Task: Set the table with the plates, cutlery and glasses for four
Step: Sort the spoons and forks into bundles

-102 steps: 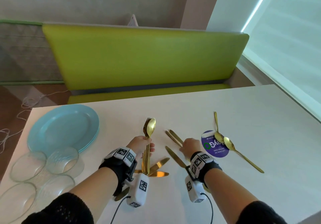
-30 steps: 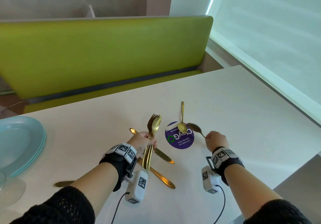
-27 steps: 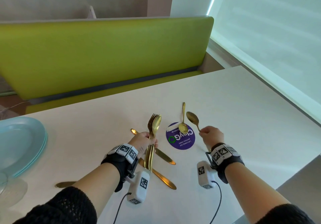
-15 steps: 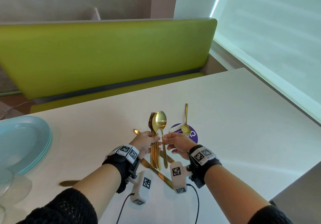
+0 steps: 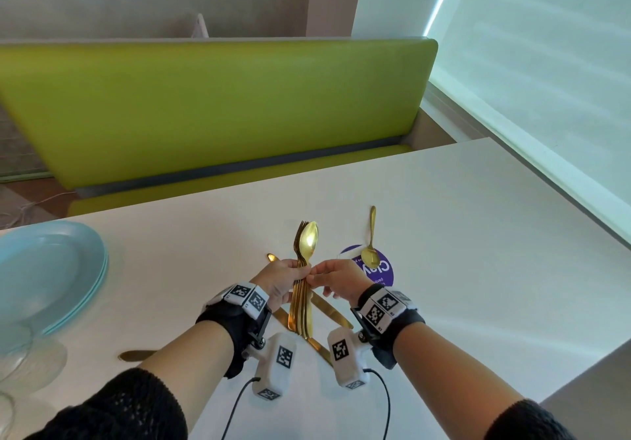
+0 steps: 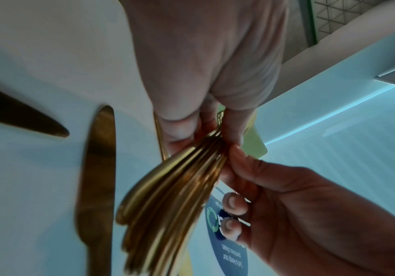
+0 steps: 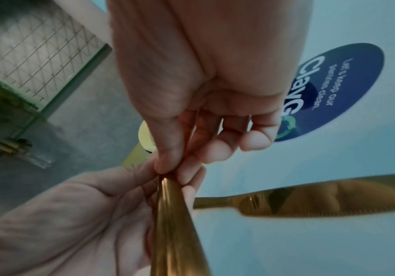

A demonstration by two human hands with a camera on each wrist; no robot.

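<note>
My left hand [image 5: 285,277] grips an upright bundle of gold forks and spoons [image 5: 302,303] by the handles, a spoon bowl [image 5: 308,241] at its front. My right hand [image 5: 326,275] meets it from the right, thumb and forefinger pinching the front spoon's handle against the bundle [image 7: 175,224]. In the left wrist view the handles [image 6: 173,196] fan out below both hands. One gold spoon [image 5: 371,241] lies on the white table [image 5: 478,234]. Gold knives [image 5: 329,308] lie under my hands. A stack of light blue plates [image 5: 47,269] sits at the left, with clear glass bowls [image 5: 24,354] near it.
The lying spoon's bowl rests on a round purple sticker [image 5: 384,274]. Another knife [image 5: 136,355] lies near my left forearm. A green bench [image 5: 205,108] runs along the table's far side. The table's right corner drops off at the lower right [image 5: 577,364].
My right hand lifted a spoon from beside the sticker, carried it left and set it against the bundle in my left hand. Only one spoon is left by the sticker.
</note>
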